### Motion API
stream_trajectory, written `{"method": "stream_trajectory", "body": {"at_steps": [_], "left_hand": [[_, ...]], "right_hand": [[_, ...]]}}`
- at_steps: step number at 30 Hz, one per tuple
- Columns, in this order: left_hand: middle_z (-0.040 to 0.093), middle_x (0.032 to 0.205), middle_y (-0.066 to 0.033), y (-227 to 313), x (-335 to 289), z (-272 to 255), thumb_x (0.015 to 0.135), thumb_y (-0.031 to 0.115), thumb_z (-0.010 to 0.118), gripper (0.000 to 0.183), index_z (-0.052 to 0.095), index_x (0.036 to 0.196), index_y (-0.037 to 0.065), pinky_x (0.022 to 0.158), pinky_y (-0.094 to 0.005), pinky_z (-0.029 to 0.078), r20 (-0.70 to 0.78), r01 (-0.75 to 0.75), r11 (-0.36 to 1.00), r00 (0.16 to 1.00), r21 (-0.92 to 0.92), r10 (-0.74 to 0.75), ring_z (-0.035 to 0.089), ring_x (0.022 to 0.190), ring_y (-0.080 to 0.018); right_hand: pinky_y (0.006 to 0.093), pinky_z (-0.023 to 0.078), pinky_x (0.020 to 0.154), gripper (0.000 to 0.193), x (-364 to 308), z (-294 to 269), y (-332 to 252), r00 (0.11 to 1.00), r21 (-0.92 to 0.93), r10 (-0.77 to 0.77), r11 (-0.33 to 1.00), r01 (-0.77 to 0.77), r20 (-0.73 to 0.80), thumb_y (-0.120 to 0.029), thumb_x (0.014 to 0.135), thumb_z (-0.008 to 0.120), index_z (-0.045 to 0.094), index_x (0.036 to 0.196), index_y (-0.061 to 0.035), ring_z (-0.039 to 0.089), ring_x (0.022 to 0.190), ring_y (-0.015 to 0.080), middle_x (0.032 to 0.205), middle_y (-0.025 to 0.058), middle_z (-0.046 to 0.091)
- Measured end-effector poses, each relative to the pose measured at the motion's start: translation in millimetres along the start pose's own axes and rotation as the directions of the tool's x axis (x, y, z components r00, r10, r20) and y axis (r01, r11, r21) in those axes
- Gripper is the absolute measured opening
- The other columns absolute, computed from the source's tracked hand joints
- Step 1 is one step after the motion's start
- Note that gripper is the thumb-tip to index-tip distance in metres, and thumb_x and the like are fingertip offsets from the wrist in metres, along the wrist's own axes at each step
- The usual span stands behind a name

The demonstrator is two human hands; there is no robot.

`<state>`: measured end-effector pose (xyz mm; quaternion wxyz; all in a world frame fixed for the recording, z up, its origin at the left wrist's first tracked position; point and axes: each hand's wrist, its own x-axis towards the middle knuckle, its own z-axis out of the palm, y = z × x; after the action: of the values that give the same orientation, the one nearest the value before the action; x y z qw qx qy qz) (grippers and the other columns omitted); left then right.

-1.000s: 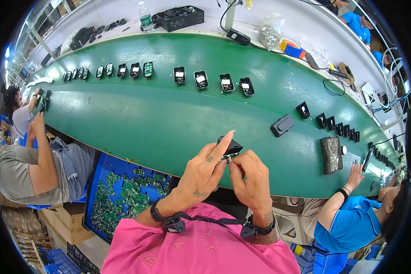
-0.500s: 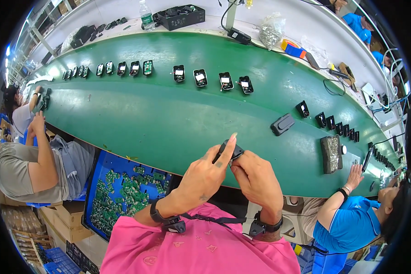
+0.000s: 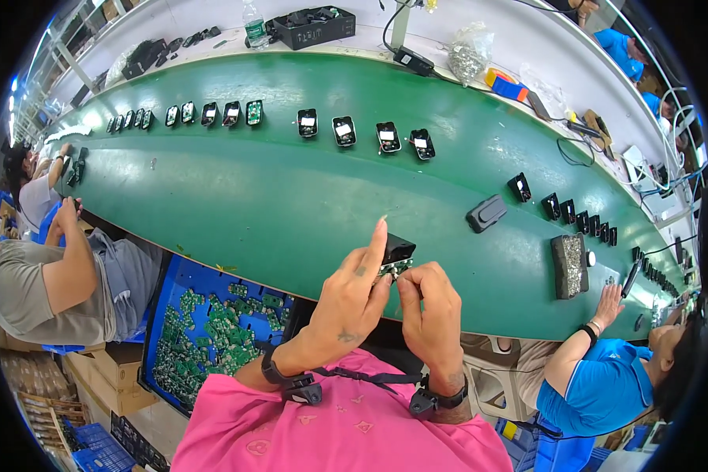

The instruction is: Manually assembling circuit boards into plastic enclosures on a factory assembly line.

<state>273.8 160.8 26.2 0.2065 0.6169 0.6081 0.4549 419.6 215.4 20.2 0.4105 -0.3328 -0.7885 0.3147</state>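
Above the near edge of the bench, my left hand [image 3: 348,293] grips a small black plastic housing [image 3: 400,248], its index finger stretched along the side. A green circuit board [image 3: 395,268] with small parts shows at the housing's near end. My right hand [image 3: 434,308] is closed in a pinch against that board; whether it holds the board itself or a small part on it is hidden by the fingers. To the right on the bench lies a dark closed case [image 3: 487,214]. A dark block-shaped tray [image 3: 569,267] filled with small metal pieces is beyond it.
Rows of opened black housings [image 3: 344,132] stand along the green bench [image 3: 291,204]. A blue bin [image 3: 165,315] of circuit boards is at lower left. Co-workers sit left and right; one person's hand [image 3: 608,305] rests on the bench. A water bottle [image 3: 254,27] stands on the shelf.
The housing has turned in my left hand, so its black face and the circuit board now show. My right hand has shifted slightly and pinches at the board. Both hands moved a little left.
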Motion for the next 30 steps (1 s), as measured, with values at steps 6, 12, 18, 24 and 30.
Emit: {"method": "stream_trajectory", "body": {"at_steps": [6, 12, 18, 24, 30], "left_hand": [[0.059, 0.110, -0.0243, 4, -2, -1, 0.094, 0.005, 0.055, 0.070, 0.025, 0.157, 0.001, 0.081, -0.0450, 0.051, -0.009, -0.029, 1.000, 1.000, 0.003, 0.029, 0.061, 0.089, -0.0408], [0.058, 0.111, -0.0244, 5, -3, 2, 0.093, 0.004, 0.056, 0.072, 0.024, 0.158, 0.004, 0.079, -0.0457, 0.052, -0.022, -0.078, 0.994, 0.997, 0.075, 0.080, 0.062, 0.089, -0.0416], [0.059, 0.112, -0.0236, 6, -5, 11, 0.091, 0.003, 0.061, 0.075, 0.026, 0.157, 0.006, 0.073, -0.0447, 0.056, -0.056, -0.129, 0.968, 0.988, 0.216, 0.144, 0.065, 0.084, -0.0408], [0.061, 0.112, -0.0225, 8, -14, 21, 0.090, 0.001, 0.060, 0.065, 0.038, 0.151, 0.002, 0.073, -0.0427, 0.056, -0.097, -0.105, 0.936, 0.985, 0.336, 0.145, 0.065, 0.086, -0.0398], [0.062, 0.110, -0.0213, -7, -12, 25, 0.089, -0.001, 0.061, 0.059, 0.044, 0.146, 0.003, 0.068, -0.0397, 0.057, -0.122, -0.113, 0.927, 0.979, 0.357, 0.166, 0.068, 0.084, -0.0332]], "right_hand": [[0.0351, 0.046, 0.061, 0.007, -1, 1, -1, 0.995, 0.019, -0.061, 0.998, 0.063, -0.082, 0.002, 0.090, 0.065, 0.059, 0.093, 0.0000, 0.057, 0.069, 0.0270, 0.083, 0.0128, 0.059], [0.0362, 0.045, 0.061, 0.007, -3, -2, -2, 0.994, -0.019, -0.087, 0.996, 0.086, -0.068, 0.002, 0.090, 0.065, 0.059, 0.092, -0.0002, 0.057, 0.069, 0.0287, 0.083, 0.0128, 0.059], [0.0394, 0.045, 0.061, 0.007, -6, -4, -4, 0.995, -0.088, -0.083, 0.993, 0.078, -0.055, 0.002, 0.089, 0.064, 0.058, 0.091, 0.0002, 0.057, 0.070, 0.0315, 0.083, 0.0137, 0.059], [0.0435, 0.050, 0.064, 0.009, -12, 2, 0, 0.993, -0.166, -0.106, 0.981, 0.097, -0.044, 0.001, 0.088, 0.064, 0.059, 0.095, -0.0005, 0.062, 0.075, 0.0351, 0.087, 0.0149, 0.060], [0.0414, 0.046, 0.061, 0.005, -15, 7, 10, 0.997, -0.110, -0.065, 0.992, 0.060, -0.038, -0.001, 0.090, 0.063, 0.059, 0.092, 0.0015, 0.059, 0.072, 0.0345, 0.084, 0.0151, 0.061]]}}
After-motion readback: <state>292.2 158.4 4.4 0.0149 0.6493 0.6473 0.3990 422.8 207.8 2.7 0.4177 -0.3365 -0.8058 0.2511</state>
